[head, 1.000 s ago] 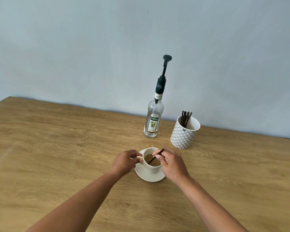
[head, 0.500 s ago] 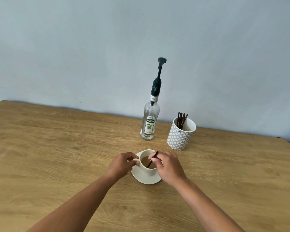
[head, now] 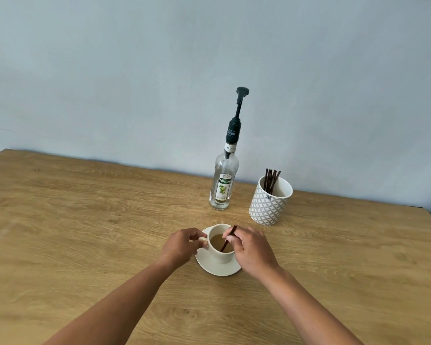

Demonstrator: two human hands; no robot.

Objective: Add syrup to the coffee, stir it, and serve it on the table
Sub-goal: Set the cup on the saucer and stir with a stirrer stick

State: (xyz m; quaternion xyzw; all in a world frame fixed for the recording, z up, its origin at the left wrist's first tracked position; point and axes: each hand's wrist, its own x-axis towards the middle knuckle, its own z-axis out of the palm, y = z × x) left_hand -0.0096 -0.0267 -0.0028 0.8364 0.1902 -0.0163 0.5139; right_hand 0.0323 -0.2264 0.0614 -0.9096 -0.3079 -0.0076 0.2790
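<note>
Coffee (head: 218, 241) holds stirrer (head: 228, 239), seemingly pinched by right hand (head: 253, 250).

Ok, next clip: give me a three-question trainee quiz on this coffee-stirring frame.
1. Which hand pinches the thin dark brown stir stick?
2. True or false: the clear glass syrup bottle with the black pump lies on its side.
3. Multiple choice: the cream ceramic cup stands on (a) bare wooden table, (b) a cream saucer, (c) a tray.

Key
1. The right hand; the left hand holds the cup's handle.
2. False; it stands upright beside the white patterned holder of spare sticks.
3. b
</note>
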